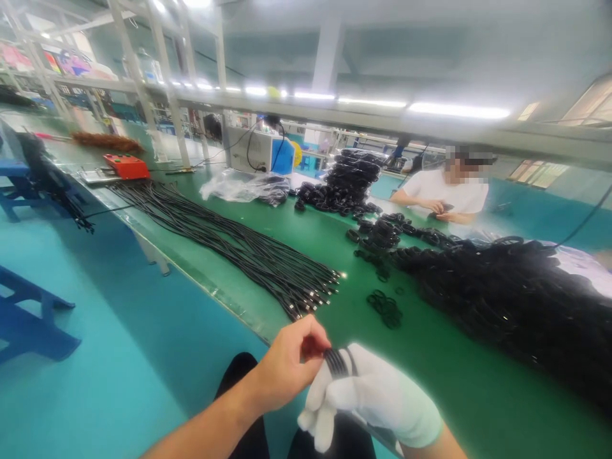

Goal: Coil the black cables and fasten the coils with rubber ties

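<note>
My left hand [292, 364] is bare. Its thumb and fingers close together at the edge of several thin black loops [336, 363]. These loops lie around the index finger of my right hand [368, 392], which wears a white glove. Whether they are one wound cable or separate rings, I cannot tell. The gloved thumb bends in below the loops, and the lower fingers hang down. Just beyond my hands, a spread bundle of straight black cables [229, 245] lies on the green table [329, 414], with metal plug ends towards me.
Small black rings [385, 309] lie ahead of my hands. A large heap of black cables [507, 306] covers the right side. Coiled bundles [354, 175] are stacked farther back. A co-worker [444, 197] sits opposite. A red device [127, 167] and a blue stool [33, 312] stand left.
</note>
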Demonstrator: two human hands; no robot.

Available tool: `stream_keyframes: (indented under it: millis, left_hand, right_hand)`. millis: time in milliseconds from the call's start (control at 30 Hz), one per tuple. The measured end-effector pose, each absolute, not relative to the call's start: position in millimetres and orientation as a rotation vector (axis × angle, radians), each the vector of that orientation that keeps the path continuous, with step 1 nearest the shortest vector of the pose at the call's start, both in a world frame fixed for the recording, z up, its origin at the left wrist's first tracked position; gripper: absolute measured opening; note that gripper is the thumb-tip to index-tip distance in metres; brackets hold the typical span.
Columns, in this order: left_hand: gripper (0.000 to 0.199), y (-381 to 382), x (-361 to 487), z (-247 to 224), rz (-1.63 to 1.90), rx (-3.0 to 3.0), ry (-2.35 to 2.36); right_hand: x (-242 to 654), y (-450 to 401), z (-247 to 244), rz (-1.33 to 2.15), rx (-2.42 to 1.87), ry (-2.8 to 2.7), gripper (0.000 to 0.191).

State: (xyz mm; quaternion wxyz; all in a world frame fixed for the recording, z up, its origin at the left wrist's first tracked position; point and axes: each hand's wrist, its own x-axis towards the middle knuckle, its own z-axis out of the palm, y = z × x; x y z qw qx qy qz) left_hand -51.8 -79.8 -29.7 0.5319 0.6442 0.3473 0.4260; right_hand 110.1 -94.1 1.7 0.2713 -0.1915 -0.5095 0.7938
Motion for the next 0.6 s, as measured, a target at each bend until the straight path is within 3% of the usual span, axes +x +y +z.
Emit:
stream_keyframes:
  millis: [300, 500, 600]
  left_hand:
    - [0.014, -101, -42, -35, 1.493, 1.809, 0.855]
    - [0.030, -93, -53, -7, 1.063, 2.139, 0.708]
    - [0.027, -89, -56, 0, 1.028, 2.205, 0.636]
  right_hand:
    - [111, -98, 13, 2.160, -0.574, -1.471, 0.025]
    - [115, -96, 25, 2.182, -0.554, -1.556, 0.024]
    - [113, -96, 26, 2.142, -0.581, -1.568, 0.026]
